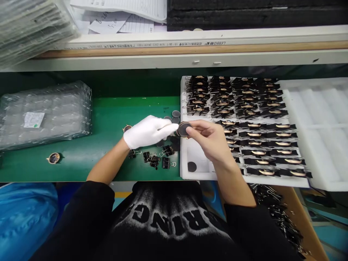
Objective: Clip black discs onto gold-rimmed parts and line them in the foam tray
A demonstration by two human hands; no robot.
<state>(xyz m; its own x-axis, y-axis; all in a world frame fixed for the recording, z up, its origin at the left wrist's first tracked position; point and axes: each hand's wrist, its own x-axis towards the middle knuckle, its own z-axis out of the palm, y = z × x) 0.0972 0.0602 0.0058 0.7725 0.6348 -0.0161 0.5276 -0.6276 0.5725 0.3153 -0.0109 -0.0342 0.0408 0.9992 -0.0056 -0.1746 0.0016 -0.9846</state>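
My left hand (152, 131), in a white glove, pinches a gold-rimmed watch case (178, 130) by its left edge. A round black disc (185, 127) covers the face of the case. My bare right hand (210, 139) grips the disc from the right, its thumb lying on the black surface. Below my left hand several black binder clips (166, 162) lie loose on the green bench (89, 166). Dark discs (175, 114) lie just beyond my fingers. Another watch case (127, 128) is partly hidden behind my left wrist, and one more (54, 158) sits at the left.
At right, a white foam tray (195, 156) holds rows of clipped gold watch cases (258, 152) and a single black disc (191, 166). Clear plastic trays (62, 116) are stacked at left. A shelf edge (136, 59) crosses behind. Below right, a box holds many binder clips (282, 217).
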